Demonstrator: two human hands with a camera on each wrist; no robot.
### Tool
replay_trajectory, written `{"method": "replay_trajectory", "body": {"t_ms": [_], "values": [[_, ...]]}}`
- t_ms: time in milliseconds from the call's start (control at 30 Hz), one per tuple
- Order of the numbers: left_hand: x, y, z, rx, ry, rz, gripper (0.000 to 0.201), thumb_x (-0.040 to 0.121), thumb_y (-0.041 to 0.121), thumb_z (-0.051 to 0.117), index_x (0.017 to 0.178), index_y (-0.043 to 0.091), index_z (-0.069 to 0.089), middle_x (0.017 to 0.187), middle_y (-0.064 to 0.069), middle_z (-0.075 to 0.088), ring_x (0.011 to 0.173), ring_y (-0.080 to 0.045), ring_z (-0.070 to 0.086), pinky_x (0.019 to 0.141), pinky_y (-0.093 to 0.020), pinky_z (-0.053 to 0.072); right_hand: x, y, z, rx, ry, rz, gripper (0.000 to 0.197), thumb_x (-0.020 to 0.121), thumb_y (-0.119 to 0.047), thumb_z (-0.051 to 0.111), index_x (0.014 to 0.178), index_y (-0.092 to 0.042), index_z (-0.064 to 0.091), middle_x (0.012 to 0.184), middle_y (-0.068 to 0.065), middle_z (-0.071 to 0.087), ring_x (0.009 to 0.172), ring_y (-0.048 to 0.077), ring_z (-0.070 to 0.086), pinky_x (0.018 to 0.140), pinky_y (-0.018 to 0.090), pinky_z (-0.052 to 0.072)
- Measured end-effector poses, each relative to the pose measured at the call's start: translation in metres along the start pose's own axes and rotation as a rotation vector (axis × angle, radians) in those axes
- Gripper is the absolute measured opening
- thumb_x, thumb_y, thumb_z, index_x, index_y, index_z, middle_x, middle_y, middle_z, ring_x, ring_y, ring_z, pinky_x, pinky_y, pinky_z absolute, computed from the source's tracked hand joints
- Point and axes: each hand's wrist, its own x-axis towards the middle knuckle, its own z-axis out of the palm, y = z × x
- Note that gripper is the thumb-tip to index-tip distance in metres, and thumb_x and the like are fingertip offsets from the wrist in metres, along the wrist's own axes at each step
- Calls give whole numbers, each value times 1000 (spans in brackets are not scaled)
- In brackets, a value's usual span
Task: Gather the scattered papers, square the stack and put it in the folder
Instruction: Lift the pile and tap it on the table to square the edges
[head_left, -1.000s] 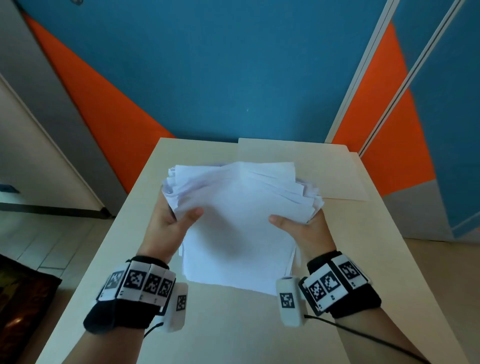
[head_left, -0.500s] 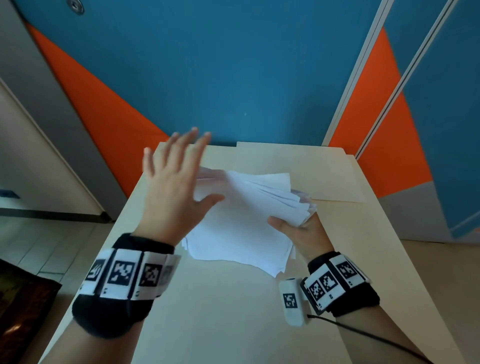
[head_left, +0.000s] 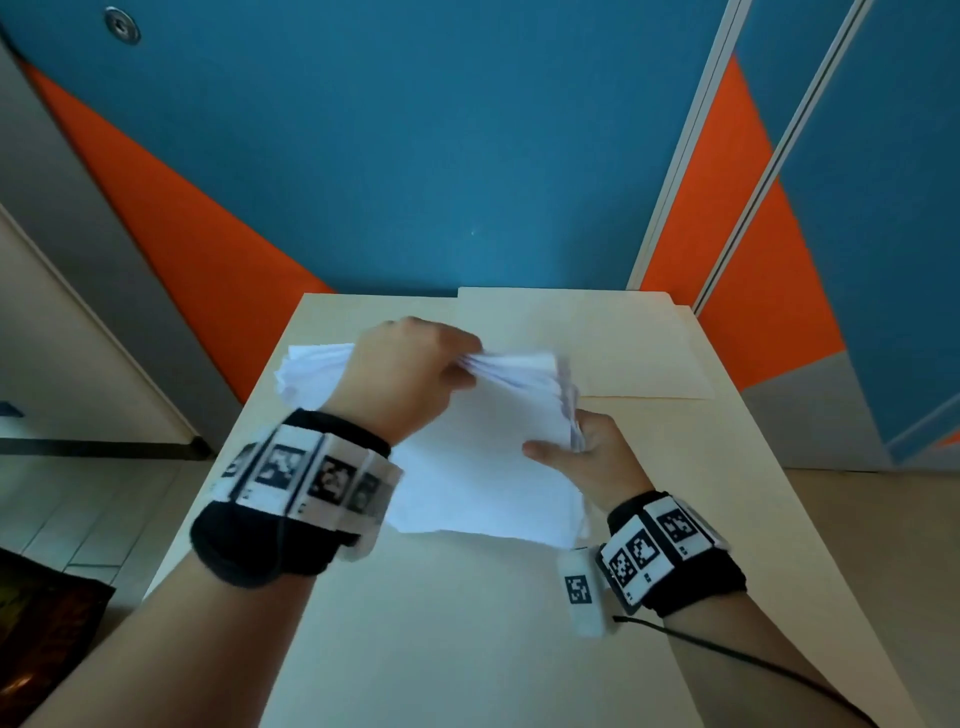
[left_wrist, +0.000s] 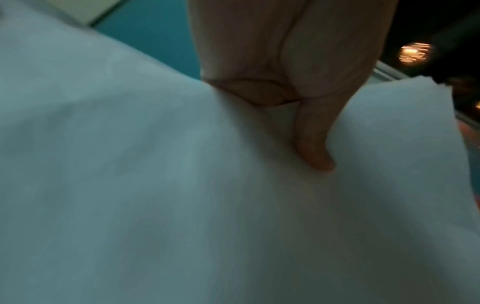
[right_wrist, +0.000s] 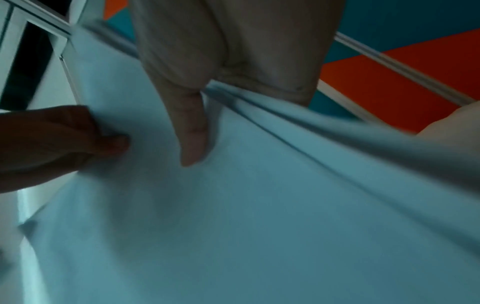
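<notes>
1. Left hand (head_left: 400, 374) over far edge of paper stack (head_left: 483, 467), fingers curled, pinching several sheets at top; thumb (left_wrist: 315, 148) pressed flat on sheet face in left wrist view.
2. Right hand (head_left: 587, 457) gripping right edge of stack, thumb on top, fingers underneath.
3. Stack held low over table (head_left: 467, 649), near edge close to surface; contact with table not resolvable.
4. Progress, judged: gathering done, no loose sheets visible elsewhere. Squaring incomplete: edges fanned at far left and right. Filing not started.
5. Folder (head_left: 613, 348) flat and closed on far right of table, just beyond stack.
6. Materials: thin white sheets, flexible, bowing under grip; layered edges visible in right wrist view. Folder pale manila card, matte. Table smooth, pale beige.
</notes>
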Motion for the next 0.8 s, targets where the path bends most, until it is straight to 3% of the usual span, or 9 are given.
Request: {"method": "replay_trajectory", "body": {"t_ms": [67, 200, 300, 367, 433, 567, 667, 733, 800], "values": [[-4, -20, -9, -219, 113, -105, 25, 68, 30, 53, 74, 10, 67, 72, -11, 70, 74, -28, 65, 60, -32, 39, 2, 7, -17, 8, 53, 15, 34, 74, -2, 74, 51, -26, 64, 45, -16, 61, 49, -4, 59, 63, 14, 46], [-26, -67, -16, -747, 245, -372, 11, 71, 17, 72, 68, 23, 64, 51, 21, 65, 52, 11, 56, 54, -15, 46, 3, 27, -51, 106, 145, 86, 17, 68, -10, 80, 64, -5, 64, 53, -9, 62, 54, 8, 60, 67, 25, 47], [-43, -83, -3, -1145, 282, -484, 15, 75, 6, 69, 89, 13, 67, 66, 16, 74, 60, 2, 68, 60, -15, 55, 5, 37, -48, 479, 17, 90, 58, 38, -33, 93, 87, -13, 68, 77, -4, 76, 74, 8, 70, 70, 22, 56], [-54, -86, 12, -1267, 237, -521, 38, 60, 26, 80, 92, 11, 69, 75, 9, 77, 67, -4, 71, 62, -17, 57, 6, 37, -37, 506, -23, 115, 76, 28, -39, 93, 96, -15, 67, 89, -4, 77, 85, 10, 72, 70, 22, 57], [-61, -85, 26, -1330, 195, -549, 58, 37, 43, 88, 85, 14, 75, 81, 5, 78, 72, -7, 72, 64, -19, 57, 7, 34, -30, 363, 29, 99, 67, 22, -47, 91, 81, -22, 73, 82, -9, 77, 78, 6, 72, 67, 20, 57], [-72, -80, 42, -1398, 258, -555, 52, 38, 42, 90, 85, 24, 77, 91, 6, 77, 86, -8, 72, 73, -22, 57, 8, 27, -26, 289, 225, 38, 25, 66, -6, 81, 85, -20, 71, 80, -12, 72, 71, -4, 69, 72, 18, 55], [-82, -77, 54, -1330, 255, -522, 49, 53, 19, 82, 100, 26, 71, 105, 8, 74, 100, -6, 67, 80, -23, 56, 7, 37, -20, 240, 295, 106, 39, 69, -7, 80, 105, -13, 66, 95, -5, 70, 72, -8, 67, 65, 9, 52], [-93, -79, 69, -1249, 175, -588, 52, 46, 19, 80, 96, 28, 67, 94, 17, 75, 89, 3, 68, 74, -17, 56, 3, 45, -18, 199, 238, 149, 34, 68, -1, 78, 90, -23, 65, 89, -8, 69, 72, -6, 66, 76, 21, 51], [-104, -84, 86, -1217, 58, -676, 56, 40, 23, 82, 94, 25, 68, 88, 14, 76, 85, -5, 70, 79, -27, 56, -1, 52, -17, 157, 190, 185, 36, 70, 8, 74, 75, -26, 63, 71, -12, 69, 64, -3, 65, 82, 26, 53]]}}
